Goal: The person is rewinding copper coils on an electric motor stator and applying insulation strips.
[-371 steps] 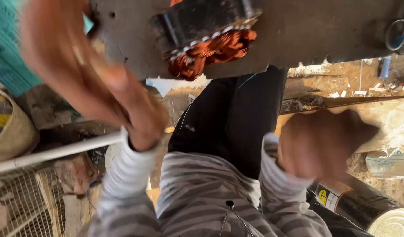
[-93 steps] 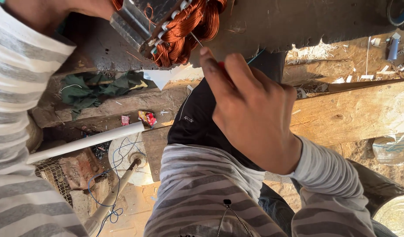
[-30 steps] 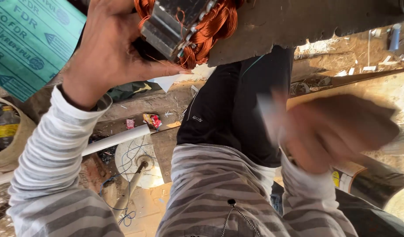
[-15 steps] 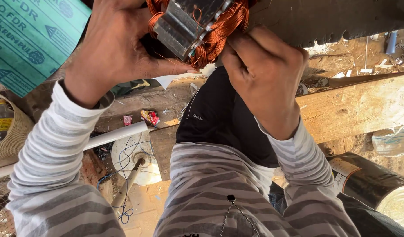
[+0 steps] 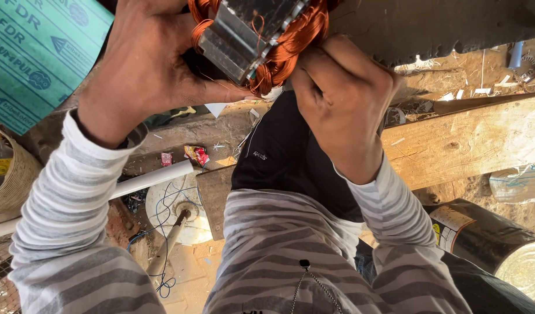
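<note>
motor stator point(image 5: 250, 35), top centre, clasped by left hand point(image 5: 151, 64); right hand point(image 5: 343, 99) pinching copper winding point(image 5: 291, 43); green printed sheet point(image 5: 35, 52) upper left.

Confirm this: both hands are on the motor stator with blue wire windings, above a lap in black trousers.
Not quite. The windings are copper-orange, not blue, as the head view shows. The rest holds: the left hand grips the side of the stator, the right hand has its fingers against the windings, and the black trousers lie below.
</note>
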